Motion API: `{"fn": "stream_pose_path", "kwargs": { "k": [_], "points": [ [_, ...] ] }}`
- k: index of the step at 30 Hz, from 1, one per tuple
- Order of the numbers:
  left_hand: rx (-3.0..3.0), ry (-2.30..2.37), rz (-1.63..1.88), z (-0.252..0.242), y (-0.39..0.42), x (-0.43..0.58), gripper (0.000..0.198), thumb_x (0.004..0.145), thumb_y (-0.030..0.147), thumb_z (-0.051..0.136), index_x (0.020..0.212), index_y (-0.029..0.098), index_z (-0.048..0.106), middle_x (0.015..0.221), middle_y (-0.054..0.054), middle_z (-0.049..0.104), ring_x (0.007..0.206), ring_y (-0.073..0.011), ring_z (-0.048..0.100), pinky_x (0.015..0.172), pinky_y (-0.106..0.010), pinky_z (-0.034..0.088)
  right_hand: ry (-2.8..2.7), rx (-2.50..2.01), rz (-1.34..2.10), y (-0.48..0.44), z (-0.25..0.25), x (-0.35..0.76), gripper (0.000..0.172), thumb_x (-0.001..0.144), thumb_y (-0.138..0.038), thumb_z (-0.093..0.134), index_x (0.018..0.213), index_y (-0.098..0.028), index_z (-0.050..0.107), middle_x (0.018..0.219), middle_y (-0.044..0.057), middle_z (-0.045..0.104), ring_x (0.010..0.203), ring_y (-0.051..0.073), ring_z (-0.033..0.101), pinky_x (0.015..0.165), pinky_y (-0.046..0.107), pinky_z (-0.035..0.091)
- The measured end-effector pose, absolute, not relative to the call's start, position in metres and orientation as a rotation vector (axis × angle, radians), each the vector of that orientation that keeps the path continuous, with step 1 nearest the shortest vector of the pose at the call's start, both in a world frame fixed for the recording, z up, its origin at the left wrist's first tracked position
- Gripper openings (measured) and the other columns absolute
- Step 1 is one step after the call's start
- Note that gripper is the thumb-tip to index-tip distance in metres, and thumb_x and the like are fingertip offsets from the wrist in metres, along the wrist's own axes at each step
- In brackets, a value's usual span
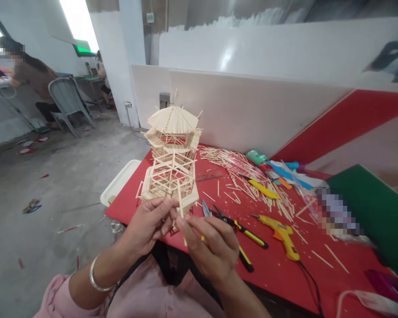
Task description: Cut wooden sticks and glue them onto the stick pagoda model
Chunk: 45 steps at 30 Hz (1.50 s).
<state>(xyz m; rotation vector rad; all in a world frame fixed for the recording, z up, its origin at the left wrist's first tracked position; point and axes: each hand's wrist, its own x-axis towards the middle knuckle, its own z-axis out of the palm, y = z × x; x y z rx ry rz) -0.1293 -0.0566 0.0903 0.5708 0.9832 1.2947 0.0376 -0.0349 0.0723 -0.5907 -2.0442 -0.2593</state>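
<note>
A tall pagoda model (171, 163) built of thin wooden sticks stands at the near left corner of a red table (275, 269). My left hand (149, 223) grips the model's base with curled fingers. My right hand (209, 247) is closed in a pinch on a thin wooden stick (182, 218), held upright against the model's front lower edge. Both hands meet just below the base. A silver bangle (96, 278) circles my left wrist.
Black-and-yellow cutters (239, 229), a yellow glue gun (281, 234) with its cord, a yellow knife (262, 189) and several loose sticks (248, 176) lie on the table. A green mat (374, 212) lies right. A white tray (117, 183) sits left. A person sits far left by a grey chair (66, 99).
</note>
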Motion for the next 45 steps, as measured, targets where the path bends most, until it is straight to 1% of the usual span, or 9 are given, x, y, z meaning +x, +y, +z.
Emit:
{"fn": "stream_pose_path", "kwargs": {
  "k": [3,7,13,16,19,20,25,38,45],
  "points": [
    [0.521,1.067,1.400,0.086,-0.055,-0.135,0.041,0.070,0.048,0.081,0.083,0.014,0.062,0.053,0.007,0.056,0.030,-0.0007,0.034,0.028,-0.013,0.021,-2.012,-0.624,-0.286,-0.016,0.069,0.028,0.047,0.090,-0.015,0.065,0.132,-0.035,0.060,0.096,0.001,0.076,0.091,0.017,0.068,0.089,0.029,0.052],
    [0.478,1.047,1.395,0.084,-0.049,-0.139,0.046,0.068,0.047,0.081,0.093,0.019,0.055,0.054,0.009,0.059,0.026,-0.0041,0.037,0.024,-0.013,0.024,-2.025,-0.628,-0.279,0.000,0.064,0.016,0.040,0.089,-0.015,0.065,0.125,-0.032,0.066,0.097,0.002,0.076,0.095,0.018,0.067,0.088,0.031,0.052],
    [0.626,1.110,1.312,0.080,-0.046,-0.141,0.039,0.078,0.052,0.072,0.074,0.019,0.051,0.050,0.007,0.055,0.026,-0.0046,0.037,0.025,-0.016,0.025,-1.921,-0.591,-0.294,0.006,0.058,0.011,0.044,0.081,-0.011,0.074,0.121,-0.027,0.068,0.094,0.002,0.076,0.092,0.016,0.066,0.087,0.028,0.052],
    [1.115,1.350,1.457,0.083,-0.048,-0.148,0.027,0.088,0.039,0.065,0.072,0.018,0.059,0.051,0.005,0.057,0.038,-0.0062,0.048,0.037,-0.018,0.036,-1.934,-0.581,-0.294,0.007,0.056,0.011,0.042,0.080,-0.010,0.075,0.118,-0.025,0.069,0.094,0.003,0.076,0.092,0.016,0.065,0.086,0.028,0.052],
    [1.951,1.536,1.707,0.090,-0.045,-0.164,0.005,0.087,0.018,0.067,0.083,0.019,0.070,0.071,0.000,0.069,0.062,-0.0103,0.061,0.059,-0.023,0.048,-1.952,-0.582,-0.283,0.007,0.055,0.010,0.042,0.080,-0.009,0.075,0.118,-0.025,0.068,0.094,0.002,0.076,0.090,0.016,0.065,0.086,0.028,0.052],
    [2.191,1.537,1.742,0.093,-0.041,-0.171,0.008,0.086,0.014,0.067,0.089,0.020,0.071,0.078,-0.002,0.071,0.068,-0.0120,0.062,0.065,-0.026,0.049,-1.957,-0.583,-0.282,0.007,0.055,0.010,0.042,0.080,-0.009,0.075,0.119,-0.025,0.068,0.094,0.002,0.076,0.090,0.016,0.065,0.086,0.028,0.052],
    [2.755,1.456,1.475,0.104,-0.013,-0.203,0.019,0.089,0.009,0.062,0.100,0.023,0.070,0.091,-0.003,0.073,0.089,-0.0178,0.062,0.081,-0.037,0.046,-1.985,-0.571,-0.281,0.006,0.054,0.008,0.040,0.081,-0.009,0.073,0.119,-0.022,0.068,0.095,0.004,0.076,0.091,0.017,0.065,0.087,0.030,0.052],
    [3.209,1.000,0.851,0.136,0.030,-0.210,0.021,0.097,0.012,0.050,0.101,0.023,0.067,0.086,-0.001,0.074,0.080,-0.0143,0.061,0.080,-0.034,0.040,-2.010,-0.555,-0.265,0.003,0.060,0.008,0.030,0.087,-0.010,0.065,0.116,-0.016,0.068,0.092,0.007,0.075,0.092,0.017,0.063,0.087,0.030,0.052],
    [3.214,0.925,0.784,0.135,0.034,-0.207,0.022,0.098,0.014,0.049,0.098,0.023,0.068,0.083,-0.001,0.071,0.077,-0.0143,0.060,0.077,-0.033,0.040,-1.985,-0.567,-0.251,0.004,0.060,0.005,0.029,0.088,-0.011,0.064,0.116,-0.018,0.068,0.093,0.006,0.075,0.091,0.017,0.064,0.085,0.029,0.054]
  ]
}}
